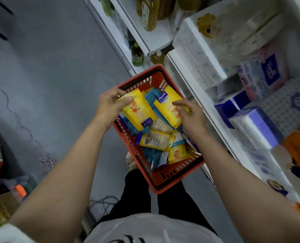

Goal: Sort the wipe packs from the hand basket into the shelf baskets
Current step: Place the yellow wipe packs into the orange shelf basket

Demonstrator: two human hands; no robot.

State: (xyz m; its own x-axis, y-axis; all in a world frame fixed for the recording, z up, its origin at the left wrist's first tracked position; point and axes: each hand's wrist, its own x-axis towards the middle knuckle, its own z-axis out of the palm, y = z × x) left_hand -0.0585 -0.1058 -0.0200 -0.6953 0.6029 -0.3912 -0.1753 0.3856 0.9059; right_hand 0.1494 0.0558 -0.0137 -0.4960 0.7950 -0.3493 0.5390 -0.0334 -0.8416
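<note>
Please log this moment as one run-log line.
left hand: grips yellow pack | right hand: grips second yellow pack | both over red basket

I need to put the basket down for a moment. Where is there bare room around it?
Bare grey floor lies left of the red hand basket, up to the shelf edge. The right-side shelves are crowded with tissue packs; clutter fills the lower-left corner.

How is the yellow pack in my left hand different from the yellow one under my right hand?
The left hand grips the left pack by its far end; the right hand rests on the right pack's near end. Left pack's purple label lies nearer you, right pack's farther. Both are yellow, above the red basket.
</note>
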